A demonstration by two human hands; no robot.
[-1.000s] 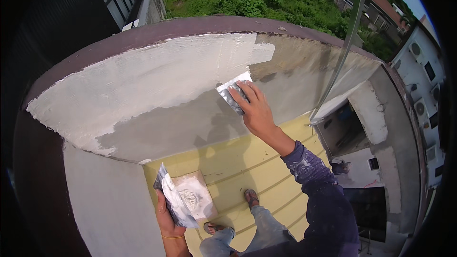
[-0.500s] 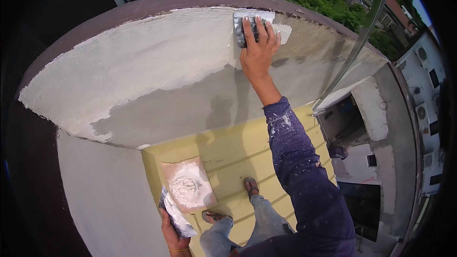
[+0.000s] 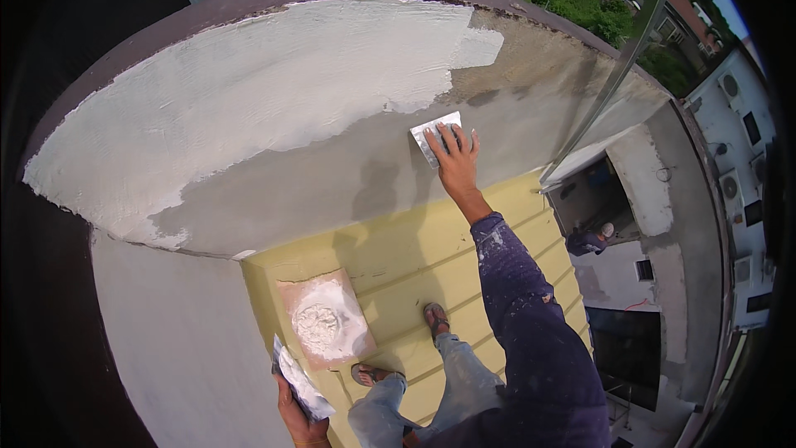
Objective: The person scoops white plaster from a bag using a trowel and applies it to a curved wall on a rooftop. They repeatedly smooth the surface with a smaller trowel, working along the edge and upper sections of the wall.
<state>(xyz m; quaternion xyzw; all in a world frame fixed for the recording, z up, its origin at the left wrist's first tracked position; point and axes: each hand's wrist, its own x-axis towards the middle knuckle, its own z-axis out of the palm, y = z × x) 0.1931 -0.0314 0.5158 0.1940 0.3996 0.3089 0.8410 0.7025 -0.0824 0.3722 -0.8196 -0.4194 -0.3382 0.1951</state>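
Half-coated wall (image 3: 307, 168), 12 o'clock. Right hand (image 3: 457, 171), fingers spread, holds flat blade (image 3: 424, 138), 1 o'clock: likely light, springy; grip back edge. Left hand (image 3: 298, 416) clasps plate (image 3: 320, 406) of soft-looking paste (image 3: 298, 375), 7 o'clock.

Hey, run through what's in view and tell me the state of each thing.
Right hand: gripping, fingers spread
Right blade: held, tilted; wall contact unclear
Left hand: gripping
Left blade: held, loaded with white paste
Board: lying on floor, smeared white
Paste heap: mounded on board
Wall: white-coated across upper left, grey below
Purple sleeve: splattered white
Floor: yellow, partly shadowed
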